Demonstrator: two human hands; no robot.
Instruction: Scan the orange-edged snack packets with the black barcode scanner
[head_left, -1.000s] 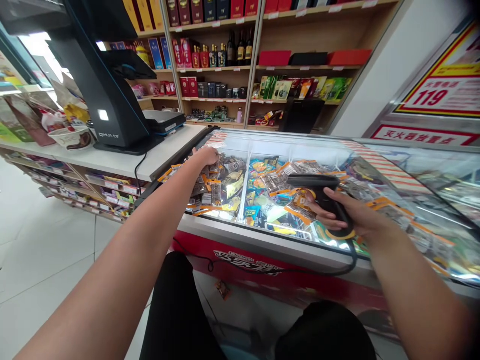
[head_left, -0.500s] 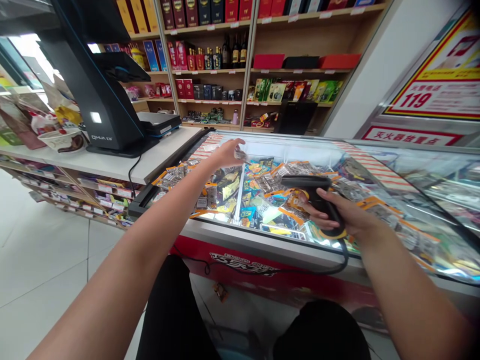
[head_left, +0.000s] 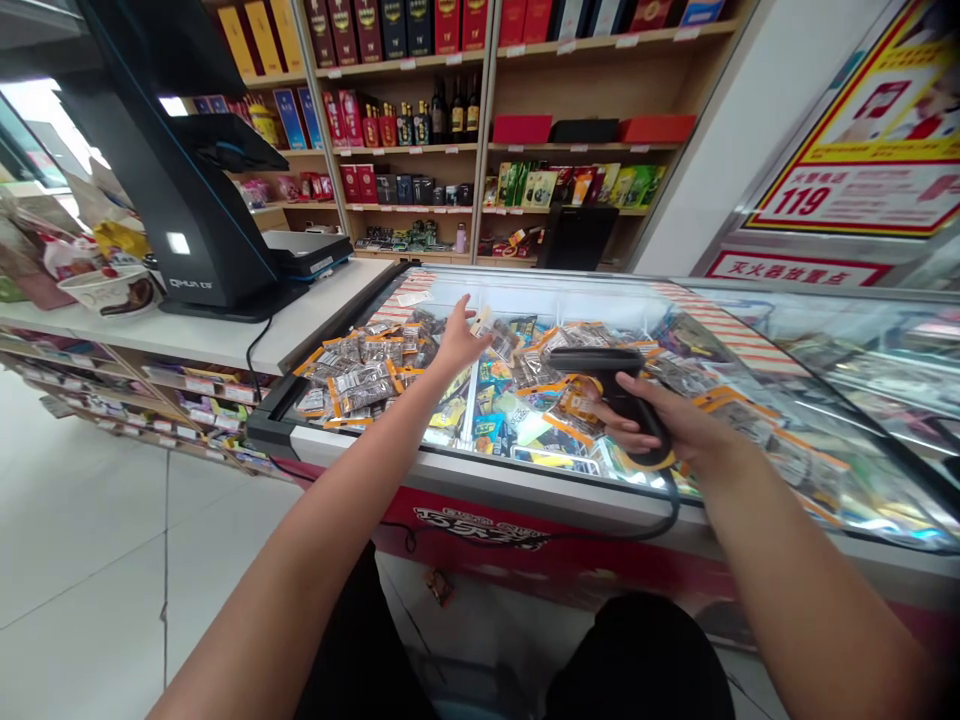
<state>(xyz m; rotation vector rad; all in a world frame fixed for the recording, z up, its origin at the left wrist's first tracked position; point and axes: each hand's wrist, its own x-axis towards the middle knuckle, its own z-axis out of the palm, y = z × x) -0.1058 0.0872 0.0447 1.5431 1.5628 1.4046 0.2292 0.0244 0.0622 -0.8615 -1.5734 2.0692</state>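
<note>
My right hand (head_left: 645, 420) is wrapped around the handle of a black barcode scanner (head_left: 596, 362), its head turned left and its cable hanging below. It is held above the glass top of a chest freezer (head_left: 480, 470). My left hand (head_left: 463, 340) is stretched over the glass with its fingers apart. Just right of its fingertips is a small clear snack packet (head_left: 502, 340), blurred; whether they touch is hard to tell. Orange-edged snack packets (head_left: 364, 385) lie heaped at the left of the glass, with more packets (head_left: 574, 405) beneath the scanner.
Left of the freezer, a counter (head_left: 315, 320) carries a black checkout terminal (head_left: 202, 220) and a paper bowl (head_left: 112, 290). Shelves with boxes and bottles (head_left: 457, 105) stand behind. One packet (head_left: 439, 587) lies on the floor near my legs. The scanner's cable (head_left: 667, 515) loops along the freezer front.
My left hand has come nearer and its fingers have spread. The small packet at its fingers now sits farther right of the hand. The view has shifted slightly; the scanner stays in my right hand.
</note>
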